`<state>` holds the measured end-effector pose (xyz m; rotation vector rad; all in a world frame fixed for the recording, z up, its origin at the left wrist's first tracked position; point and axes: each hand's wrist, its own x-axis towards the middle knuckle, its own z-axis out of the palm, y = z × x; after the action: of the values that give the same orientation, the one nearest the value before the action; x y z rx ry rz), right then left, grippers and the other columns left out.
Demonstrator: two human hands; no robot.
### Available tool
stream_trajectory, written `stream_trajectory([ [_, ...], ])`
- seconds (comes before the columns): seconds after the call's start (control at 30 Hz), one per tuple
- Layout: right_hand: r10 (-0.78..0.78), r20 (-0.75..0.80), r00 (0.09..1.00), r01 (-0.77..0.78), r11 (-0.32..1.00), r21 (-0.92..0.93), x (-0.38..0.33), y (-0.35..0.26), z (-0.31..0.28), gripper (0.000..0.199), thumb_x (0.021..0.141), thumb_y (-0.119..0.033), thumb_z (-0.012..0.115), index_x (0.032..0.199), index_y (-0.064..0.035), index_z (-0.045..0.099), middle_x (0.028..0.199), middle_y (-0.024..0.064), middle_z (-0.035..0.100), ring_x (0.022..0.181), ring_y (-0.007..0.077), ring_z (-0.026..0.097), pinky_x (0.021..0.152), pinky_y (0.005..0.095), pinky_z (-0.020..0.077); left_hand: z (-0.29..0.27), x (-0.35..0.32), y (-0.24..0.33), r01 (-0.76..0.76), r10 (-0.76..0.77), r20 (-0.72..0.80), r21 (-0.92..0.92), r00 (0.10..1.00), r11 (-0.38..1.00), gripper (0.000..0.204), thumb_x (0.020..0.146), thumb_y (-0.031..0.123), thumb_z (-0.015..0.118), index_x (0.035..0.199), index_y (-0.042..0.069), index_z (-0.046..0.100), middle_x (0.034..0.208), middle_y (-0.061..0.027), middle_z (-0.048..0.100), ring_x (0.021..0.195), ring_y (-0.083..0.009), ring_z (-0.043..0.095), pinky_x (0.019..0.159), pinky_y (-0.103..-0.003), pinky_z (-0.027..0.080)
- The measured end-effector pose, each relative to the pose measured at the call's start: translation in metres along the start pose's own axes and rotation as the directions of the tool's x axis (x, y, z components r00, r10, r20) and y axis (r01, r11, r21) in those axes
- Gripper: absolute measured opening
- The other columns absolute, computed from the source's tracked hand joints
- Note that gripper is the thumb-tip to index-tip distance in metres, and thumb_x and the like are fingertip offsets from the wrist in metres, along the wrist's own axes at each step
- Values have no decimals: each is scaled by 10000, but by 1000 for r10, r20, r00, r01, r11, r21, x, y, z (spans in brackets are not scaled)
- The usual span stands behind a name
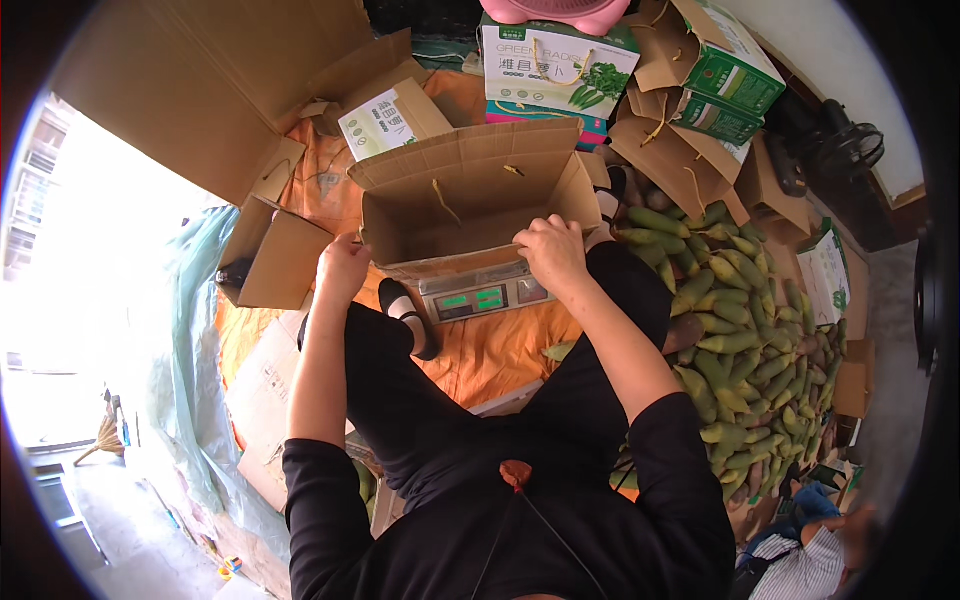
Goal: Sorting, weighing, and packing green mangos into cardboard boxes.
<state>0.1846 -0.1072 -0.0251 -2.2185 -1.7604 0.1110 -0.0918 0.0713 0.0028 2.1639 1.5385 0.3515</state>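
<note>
Open box (480, 212) on a scale (487, 300) — between left hand (343, 266), pinching its near-left corner, and right hand (553, 254), fingers hooked over the near rim, right side. Orange sheet (480, 350) beneath; radishes (740, 350) heaped right — white carton (560, 65) beyond.

A pink plastic object (570, 12) shows at the top edge of the frame, and a large brown cardboard sheet (200, 90) spans the upper left. Translucent bluish plastic sheeting (185, 340) drapes along the left, a broom (105, 432) beyond it. At lower right is a person in a striped top (800, 568).
</note>
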Motion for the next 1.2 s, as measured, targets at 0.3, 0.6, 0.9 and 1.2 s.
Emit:
stream_trajectory([
  [0.3,-34,-145,989,49,994,102,-2,4,9,52,784,-149,660,796,-158,710,830,28,622,894,238,545,797,418,377,-3,54,4,157,-192,281,144,940,977,339,804,368,638,856,45,728,917,-177,697,895,-332,668,819,-426,515],
  [0.6,8,-249,969,7,998,59,1,7,27,152,771,-197,562,711,-220,701,780,-5,604,885,208,543,781,413,361,29,67,1,-24,0,47,517,999,855,314,807,330,602,891,47,708,919,-239,676,880,-394,667,780,-499,536],
  [0.9,75,-287,955,-52,995,87,-6,-1,23,116,741,-174,595,672,-200,684,751,-17,585,879,182,527,796,383,350,48,134,-84,-398,312,254,690,915,605,311,756,259,549,799,-18,685,867,-264,663,784,-402,667,724,-482,528],
  [1.2,105,-239,965,-86,992,87,-7,2,23,169,797,-194,563,685,-187,689,769,-11,597,885,171,531,826,373,358,39,98,-25,-17,55,-75,428,996,904,256,755,223,573,810,-1,684,792,-214,674,729,-367,662,679,-470,512],
])
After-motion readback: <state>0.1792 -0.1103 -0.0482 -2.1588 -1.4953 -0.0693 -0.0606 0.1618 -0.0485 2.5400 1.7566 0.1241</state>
